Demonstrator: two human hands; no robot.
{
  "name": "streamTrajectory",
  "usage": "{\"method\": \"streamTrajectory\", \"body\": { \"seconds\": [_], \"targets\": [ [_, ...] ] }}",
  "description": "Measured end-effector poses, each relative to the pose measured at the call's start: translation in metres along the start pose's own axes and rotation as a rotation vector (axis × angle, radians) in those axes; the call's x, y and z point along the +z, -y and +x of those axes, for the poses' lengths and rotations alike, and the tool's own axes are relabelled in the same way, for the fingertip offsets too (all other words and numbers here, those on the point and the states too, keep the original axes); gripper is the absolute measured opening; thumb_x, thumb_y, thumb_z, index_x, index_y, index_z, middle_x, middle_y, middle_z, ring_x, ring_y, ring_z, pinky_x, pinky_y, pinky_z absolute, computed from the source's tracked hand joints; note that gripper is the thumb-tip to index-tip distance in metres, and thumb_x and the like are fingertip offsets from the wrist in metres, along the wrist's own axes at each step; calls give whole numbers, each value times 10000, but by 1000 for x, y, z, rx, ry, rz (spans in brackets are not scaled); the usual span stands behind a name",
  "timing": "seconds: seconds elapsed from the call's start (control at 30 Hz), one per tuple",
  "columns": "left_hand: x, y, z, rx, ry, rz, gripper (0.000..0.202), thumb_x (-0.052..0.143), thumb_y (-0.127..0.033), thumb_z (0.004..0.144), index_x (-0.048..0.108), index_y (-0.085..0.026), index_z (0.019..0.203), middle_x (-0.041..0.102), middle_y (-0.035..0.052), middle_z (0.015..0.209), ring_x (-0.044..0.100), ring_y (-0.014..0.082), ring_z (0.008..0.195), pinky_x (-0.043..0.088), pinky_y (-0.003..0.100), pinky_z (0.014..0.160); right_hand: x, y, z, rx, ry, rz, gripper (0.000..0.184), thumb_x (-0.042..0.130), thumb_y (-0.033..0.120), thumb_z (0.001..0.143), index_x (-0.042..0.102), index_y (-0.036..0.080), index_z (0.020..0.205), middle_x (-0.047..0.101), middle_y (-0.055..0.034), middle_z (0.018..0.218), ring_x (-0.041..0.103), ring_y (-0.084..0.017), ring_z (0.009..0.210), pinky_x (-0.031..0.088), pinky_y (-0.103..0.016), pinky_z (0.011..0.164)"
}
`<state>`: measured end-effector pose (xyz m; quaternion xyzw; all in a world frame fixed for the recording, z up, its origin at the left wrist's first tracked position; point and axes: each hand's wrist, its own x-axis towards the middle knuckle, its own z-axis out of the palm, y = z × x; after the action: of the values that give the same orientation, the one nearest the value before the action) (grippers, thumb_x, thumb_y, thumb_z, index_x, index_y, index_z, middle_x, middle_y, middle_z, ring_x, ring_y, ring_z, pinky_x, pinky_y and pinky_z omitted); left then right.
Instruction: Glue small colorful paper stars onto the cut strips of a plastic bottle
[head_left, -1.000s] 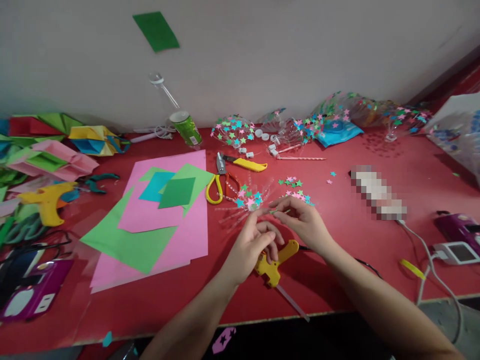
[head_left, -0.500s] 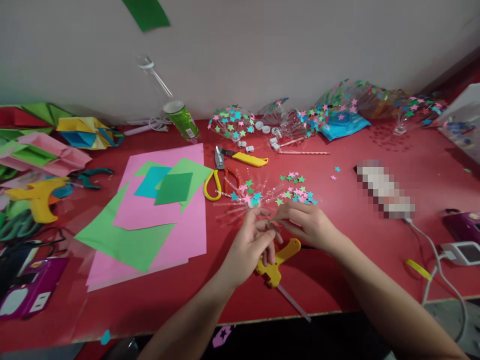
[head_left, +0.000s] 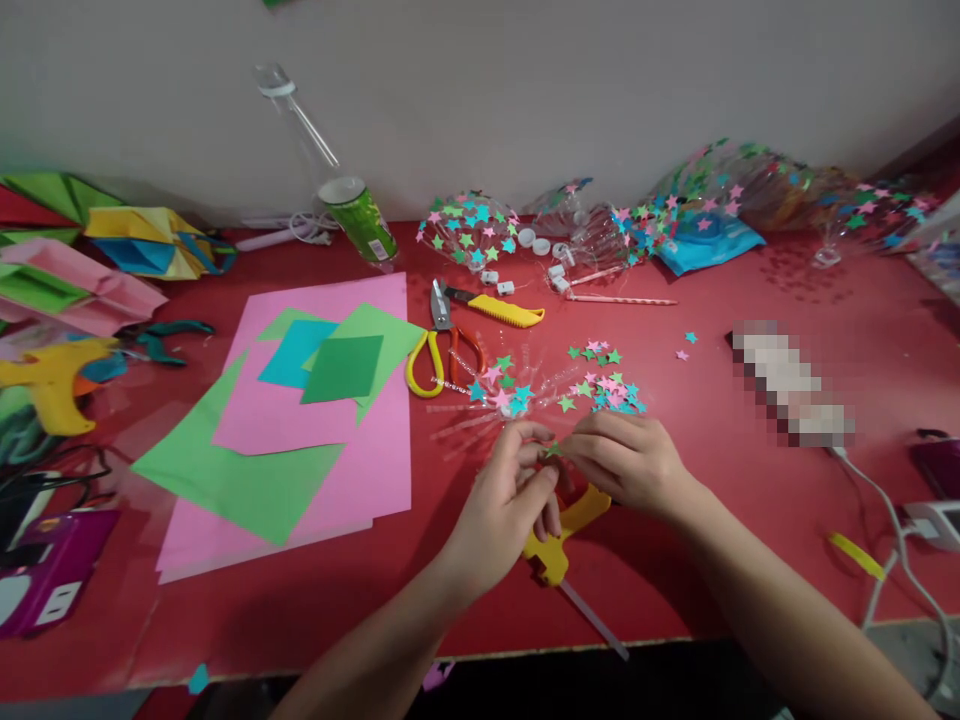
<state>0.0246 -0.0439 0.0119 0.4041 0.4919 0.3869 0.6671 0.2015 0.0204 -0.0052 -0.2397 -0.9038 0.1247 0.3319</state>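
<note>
Green star (head_left: 553, 450) pinched by right hand (head_left: 634, 465); left hand (head_left: 506, 495) loosely curled, fingers apart; green can (head_left: 364, 225), contents unclear.

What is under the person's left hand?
A yellow glue gun lies there on the red table, its glue stick showing. The left hand covers part of it; anything else underneath cannot be seen.

A small green star (head_left: 553, 450) shows at the fingertips of the right hand (head_left: 634, 460), left hand (head_left: 499, 495) close about it; just beyond, a clear star-strewn spray (head_left: 501, 402) lies splayed on the worktop (head_left: 660, 590).
</note>
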Motion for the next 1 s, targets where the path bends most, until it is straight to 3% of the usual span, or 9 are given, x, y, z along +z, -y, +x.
{"method": "streamTrajectory", "body": {
  "seconds": [0.2,0.37,0.53,0.67,0.8,1.0],
  "targets": [
    [1,1,1,-2,-22,8,181,475,-248,918,398,-207,1077,559,-28,806,576,64,505,422,185,443,8,2,1,127,5,109,158,493,196,959,649,214,946,678,-34,773,602,-118,646,456,-239,534],
    [2,-1,2,4,-28,-14,211,511,-267,904,419,-199,1081,609,50,1001,595,64,549,435,195,460,5,7,4,164,-31,153,129,515,198,947,642,221,950,653,-17,712,584,-115,608,456,-239,522],
    [2,-2,2,0,-34,-37,239,538,-274,896,435,-198,1098,611,89,1111,609,75,588,483,220,511,2,16,9,366,-24,283,99,563,221,921,630,231,849,651,14,688,534,-86,534,436,-223,502],
    [3,-2,1,5,-59,-18,246,560,-255,883,467,-194,1102,619,84,1094,615,107,698,533,232,573,8,18,8,486,-17,332,116,563,235,900,640,233,813,658,19,685,548,-88,546,419,-222,503],
    [3,-1,1,12,-70,-14,236,559,-287,897,476,-192,1096,621,87,1089,635,142,799,565,252,626,11,18,7,573,-43,350,103,573,253,872,644,235,800,566,43,589,509,-87,512,384,-219,482],
    [2,2,3,38,-86,47,198,506,-367,941,505,-190,1031,632,49,941,629,120,700,562,253,628,11,20,10,684,-36,382,96,576,257,834,623,233,754,535,46,572,490,-89,503,367,-221,473]
  ]
}}
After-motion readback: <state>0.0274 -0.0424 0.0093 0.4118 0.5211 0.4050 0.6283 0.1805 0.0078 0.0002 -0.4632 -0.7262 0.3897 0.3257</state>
